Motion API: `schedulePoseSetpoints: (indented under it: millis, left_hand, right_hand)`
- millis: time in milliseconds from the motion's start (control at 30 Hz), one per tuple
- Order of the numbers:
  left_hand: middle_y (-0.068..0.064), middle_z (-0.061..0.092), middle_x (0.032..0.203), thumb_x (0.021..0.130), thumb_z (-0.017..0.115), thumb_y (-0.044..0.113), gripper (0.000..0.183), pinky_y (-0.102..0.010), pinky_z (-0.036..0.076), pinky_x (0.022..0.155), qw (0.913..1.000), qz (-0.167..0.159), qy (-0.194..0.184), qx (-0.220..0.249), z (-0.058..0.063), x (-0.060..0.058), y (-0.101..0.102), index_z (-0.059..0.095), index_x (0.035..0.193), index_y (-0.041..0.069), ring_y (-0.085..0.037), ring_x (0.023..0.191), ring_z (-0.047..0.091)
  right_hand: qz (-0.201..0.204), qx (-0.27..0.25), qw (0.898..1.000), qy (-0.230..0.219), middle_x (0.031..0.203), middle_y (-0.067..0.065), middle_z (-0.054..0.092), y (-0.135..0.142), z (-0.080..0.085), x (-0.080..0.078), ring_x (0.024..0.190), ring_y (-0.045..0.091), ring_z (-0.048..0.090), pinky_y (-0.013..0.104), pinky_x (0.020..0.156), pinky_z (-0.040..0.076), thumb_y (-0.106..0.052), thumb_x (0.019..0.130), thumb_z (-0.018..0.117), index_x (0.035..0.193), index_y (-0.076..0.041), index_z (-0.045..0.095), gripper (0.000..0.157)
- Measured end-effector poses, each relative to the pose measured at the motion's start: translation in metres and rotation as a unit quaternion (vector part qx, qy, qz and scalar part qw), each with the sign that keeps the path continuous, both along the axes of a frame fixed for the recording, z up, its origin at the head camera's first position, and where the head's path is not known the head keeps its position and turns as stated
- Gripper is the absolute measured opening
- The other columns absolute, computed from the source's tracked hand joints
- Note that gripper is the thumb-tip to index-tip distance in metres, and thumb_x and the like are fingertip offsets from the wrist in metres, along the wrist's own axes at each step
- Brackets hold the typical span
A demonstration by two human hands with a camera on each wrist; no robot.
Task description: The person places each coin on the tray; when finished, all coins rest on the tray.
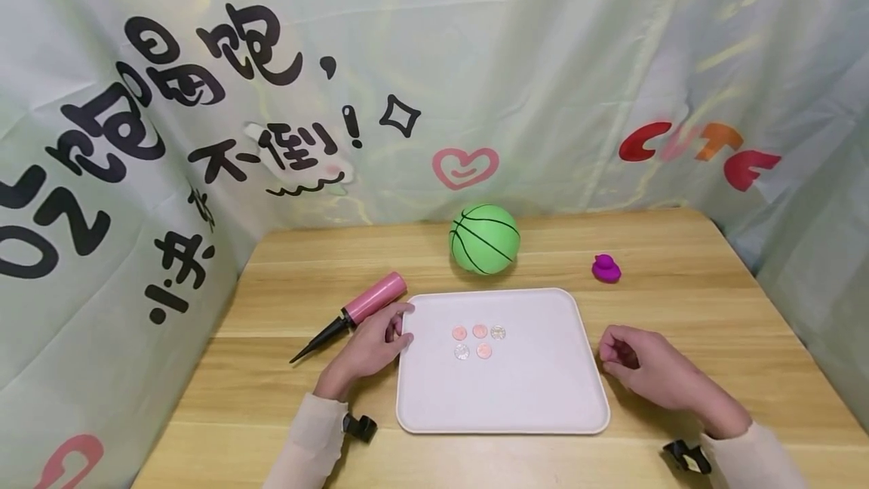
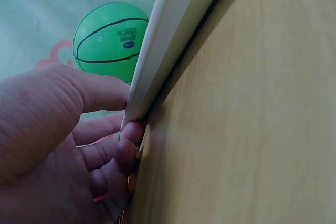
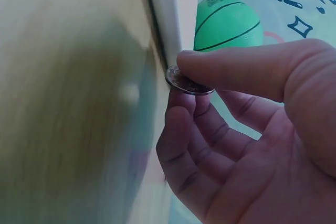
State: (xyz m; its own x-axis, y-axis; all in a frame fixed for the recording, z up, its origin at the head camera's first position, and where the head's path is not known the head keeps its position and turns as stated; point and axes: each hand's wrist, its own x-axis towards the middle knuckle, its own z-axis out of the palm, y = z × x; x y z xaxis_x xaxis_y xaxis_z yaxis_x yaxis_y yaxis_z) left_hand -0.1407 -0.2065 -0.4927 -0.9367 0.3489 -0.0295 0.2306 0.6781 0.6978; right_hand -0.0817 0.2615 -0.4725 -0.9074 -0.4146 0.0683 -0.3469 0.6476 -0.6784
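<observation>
A white rectangular tray point(image 1: 502, 391) lies on the table. On it are three copper-coloured coins point(image 1: 480, 331) and two silver-coloured ones, one of them a silver coin point(image 1: 462, 352) in the lower row. My left hand point(image 1: 377, 339) grips the tray's left rim near its upper corner, thumb on the edge and fingers curled against its side. Just off the tray's right side, my right hand point(image 1: 648, 368) pinches another coin point(image 3: 189, 83) between thumb and fingers; in the head view this coin is hidden.
A pink hand pump point(image 1: 373, 299) with a black nozzle lies beyond my left hand. Behind the tray sits a green ball point(image 1: 485, 240) with black lines. A purple rubber duck point(image 1: 606, 269) stands at the back right. Printed cloth point(image 1: 543, 81) hangs around the wooden table point(image 1: 679, 247).
</observation>
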Motion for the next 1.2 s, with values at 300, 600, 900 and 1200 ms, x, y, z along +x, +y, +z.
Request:
schedulePoseSetpoints:
  millis: [300,600,900,1200]
  left_hand:
    - [-0.001,0.059,0.098,0.103,0.075,0.012,0.048,-0.022,0.042,0.072,1.0000,0.000,0.000,-0.005,0.000,0.000,0.000,0.061,0.148,0.007,-0.010,0.080,0.051]
    - [-0.001,0.058,0.096,0.102,0.075,0.011,0.047,-0.022,0.042,0.070,0.9997,-0.009,0.022,0.010,-0.004,0.000,-0.002,0.062,0.146,0.004,-0.009,0.079,0.051]
    - [0.003,0.058,0.094,0.103,0.076,0.020,0.045,-0.022,0.044,0.066,0.9963,-0.034,0.070,0.037,-0.026,-0.009,-0.014,0.062,0.143,0.007,-0.007,0.076,0.052]
    - [0.001,0.057,0.095,0.103,0.075,0.022,0.046,-0.023,0.044,0.066,0.9964,-0.040,0.065,0.037,-0.025,-0.009,-0.014,0.061,0.144,0.006,-0.008,0.077,0.052]
  right_hand:
    - [0.007,-0.027,0.999,-0.023,0.084,-0.007,0.057,-0.022,0.009,-0.006,0.079,-0.001,0.053,0.023,0.067,0.047,0.007,0.094,0.076,0.089,-0.016,0.057,0.030]
    - [0.045,-0.065,0.996,-0.035,0.090,-0.004,0.064,-0.040,0.017,-0.024,0.086,0.003,0.062,0.025,0.071,0.055,0.008,0.095,0.073,0.088,-0.015,0.057,0.029]
    - [0.070,-0.113,0.990,-0.052,0.095,0.002,0.070,-0.058,0.014,-0.041,0.086,0.007,0.064,0.024,0.080,0.056,0.001,0.095,0.080,0.098,-0.008,0.066,0.016]
    - [0.060,-0.099,0.989,-0.087,0.098,0.005,0.072,-0.080,0.011,-0.055,0.091,0.011,0.066,0.024,0.083,0.058,0.001,0.094,0.080,0.108,-0.001,0.070,0.017]
